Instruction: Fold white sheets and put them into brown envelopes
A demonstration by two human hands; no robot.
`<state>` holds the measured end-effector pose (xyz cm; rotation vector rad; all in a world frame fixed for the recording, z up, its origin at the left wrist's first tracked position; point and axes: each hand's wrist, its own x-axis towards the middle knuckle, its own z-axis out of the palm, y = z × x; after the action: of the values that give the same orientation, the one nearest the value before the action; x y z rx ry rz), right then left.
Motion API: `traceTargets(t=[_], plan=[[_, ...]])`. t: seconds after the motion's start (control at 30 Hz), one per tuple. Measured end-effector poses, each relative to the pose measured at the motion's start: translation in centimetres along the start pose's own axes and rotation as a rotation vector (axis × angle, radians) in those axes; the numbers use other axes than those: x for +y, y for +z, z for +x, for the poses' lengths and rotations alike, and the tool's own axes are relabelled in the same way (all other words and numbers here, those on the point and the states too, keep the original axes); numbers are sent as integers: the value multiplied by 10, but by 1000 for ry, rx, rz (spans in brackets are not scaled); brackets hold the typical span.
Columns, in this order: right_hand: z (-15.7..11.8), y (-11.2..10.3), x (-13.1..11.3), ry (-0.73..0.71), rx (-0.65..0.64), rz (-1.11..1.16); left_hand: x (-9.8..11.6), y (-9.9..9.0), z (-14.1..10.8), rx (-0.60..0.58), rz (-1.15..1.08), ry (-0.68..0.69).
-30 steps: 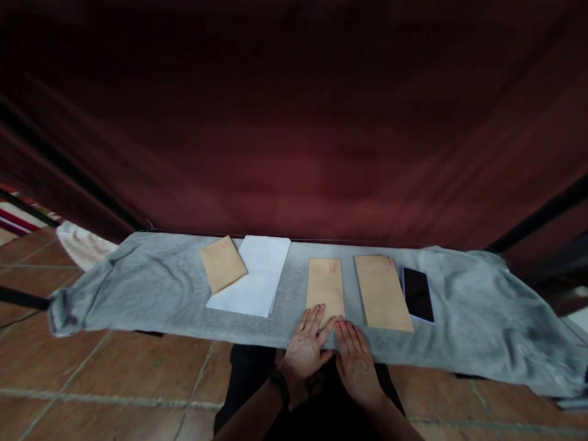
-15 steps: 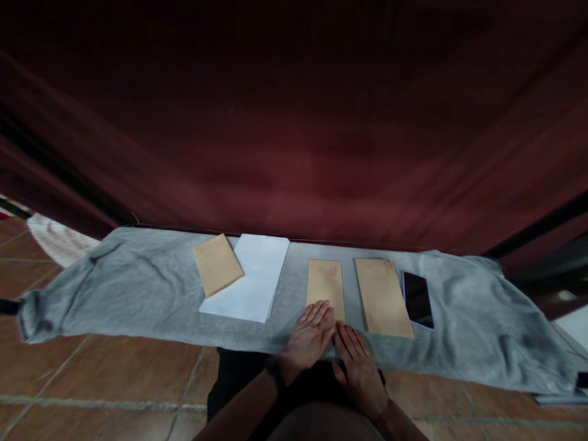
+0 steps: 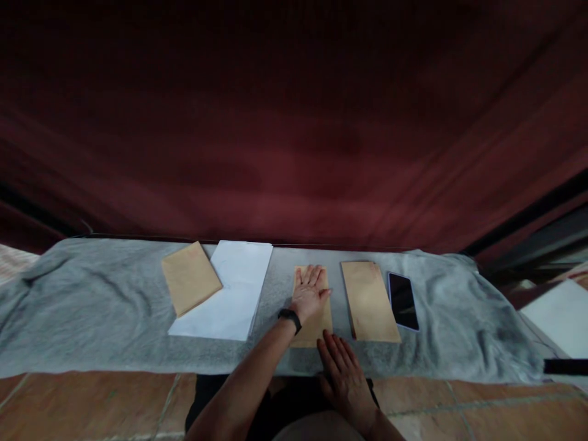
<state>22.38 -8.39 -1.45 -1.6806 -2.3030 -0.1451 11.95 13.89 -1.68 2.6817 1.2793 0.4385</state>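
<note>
A brown paper envelope (image 3: 313, 327) lies upright in front of me on the grey cloth (image 3: 124, 294). My left hand (image 3: 309, 297), with a dark band on its wrist, rests flat on the envelope's upper half, fingers spread. At its lower right corner is my right hand (image 3: 342, 367), stretched out flat with the fingertips touching or very near the edge. To the right lie more brown envelopes (image 3: 371, 300), seemingly stacked. On the left, another brown envelope (image 3: 190, 278) or small pile overlaps a stack of white paper (image 3: 229, 300).
Past the right-hand envelopes lies a phone (image 3: 403, 301) with a dark screen. A dark red curtain or panel (image 3: 294, 171) rises along the far edge of the cloth. Tiled floor (image 3: 114, 401) shows below the near edge. At far right is a white sheet-like object (image 3: 558, 315).
My left hand has slid up from the envelope's lower part to its upper half, fingers spreading. My right hand stays by the lower edge. The view has shifted somewhat to the right.
</note>
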Motion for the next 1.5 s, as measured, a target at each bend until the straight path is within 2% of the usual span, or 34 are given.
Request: traceTargets(t=[0.1, 0.5, 0.67, 0.83, 0.97, 1.1, 1.33, 1.5], plan=[[0, 1, 0, 1, 1, -1, -1, -3, -6, -22, 2, 12], [-1, -1, 1, 2, 66, 58, 22, -13, -65, -30, 37, 167], [7, -2, 12, 42, 68, 197, 28, -25, -99, -38, 23, 193], [38, 5, 27, 122, 135, 297, 34, -38, -149, -40, 49, 228], [74, 16, 19, 72, 79, 248, 34, -37, -173, -33, 56, 252], [107, 28, 15, 14, -14, 167, 33, -32, -177, -13, 37, 232], [156, 44, 45, 219, -64, 46, 39, -37, -176, 18, 56, 213], [178, 46, 59, 314, -101, 3, 43, -36, -176, 22, 66, 192]])
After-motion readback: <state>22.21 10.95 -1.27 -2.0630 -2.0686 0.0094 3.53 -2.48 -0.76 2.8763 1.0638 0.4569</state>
